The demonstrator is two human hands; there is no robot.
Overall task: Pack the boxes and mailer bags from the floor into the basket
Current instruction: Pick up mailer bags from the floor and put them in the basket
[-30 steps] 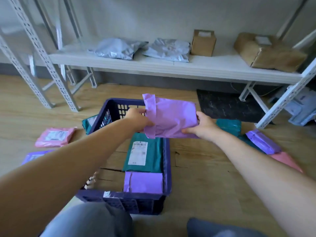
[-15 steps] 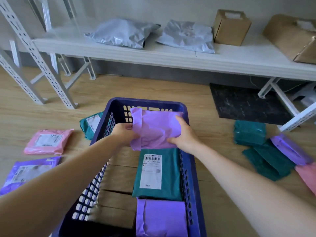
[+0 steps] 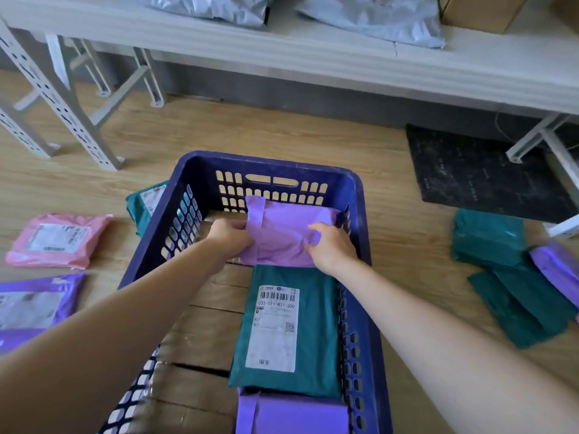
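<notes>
A dark blue perforated basket [image 3: 272, 162] stands on the wooden floor in front of me. Inside its far right corner lies a lilac mailer bag [image 3: 282, 227]; my left hand [image 3: 228, 238] grips its left edge and my right hand [image 3: 332, 245] grips its right edge. Nearer in the basket lie a green mailer bag [image 3: 310, 327] with a white label and another purple bag [image 3: 294, 415], on top of brown cardboard boxes [image 3: 203, 333]. On the floor are a pink bag [image 3: 56, 241], a purple bag [image 3: 34, 305], and a green bag [image 3: 144, 202] at left.
Green bags [image 3: 488, 236] and a purple bag [image 3: 554, 270] lie on the floor at right. A black mat [image 3: 470, 173] is beyond them. A white shelf [image 3: 313, 57] holds grey bags [image 3: 376, 17] and a cardboard box [image 3: 479, 10]; metal rack legs [image 3: 62, 101] stand at left.
Both hands carried the lilac mailer bag from above the basket's right rim down into its far right corner. The camera has moved closer and tilted down.
</notes>
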